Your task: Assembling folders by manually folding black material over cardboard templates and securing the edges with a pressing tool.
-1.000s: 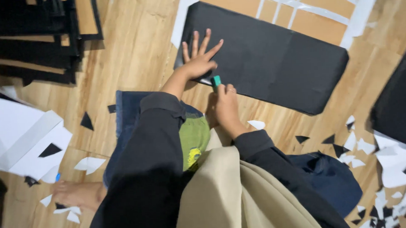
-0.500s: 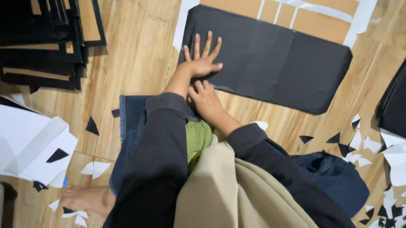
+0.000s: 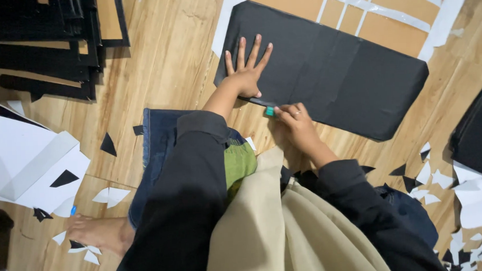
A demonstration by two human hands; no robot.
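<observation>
A long black covered board (image 3: pixel 336 72) lies on the wooden floor in front of me. My left hand (image 3: pixel 246 70) presses flat on its near left part, fingers spread. My right hand (image 3: pixel 294 122) is closed on a small teal tool (image 3: pixel 270 111) held against the board's near edge, just right of my left wrist. Both arms are in dark sleeves.
A stack of black boards (image 3: pixel 42 46) sits at the upper left. White paper sheets (image 3: pixel 25 161) and black and white scraps (image 3: pixel 443 186) litter the floor. A brown board with white strips (image 3: pixel 355 11) lies behind the black one. My bare foot (image 3: pixel 96 234) rests at lower left.
The view shifted slightly. My right hand slid right along the board's near edge, and the teal tool shows again. My left hand stays flat on the board.
</observation>
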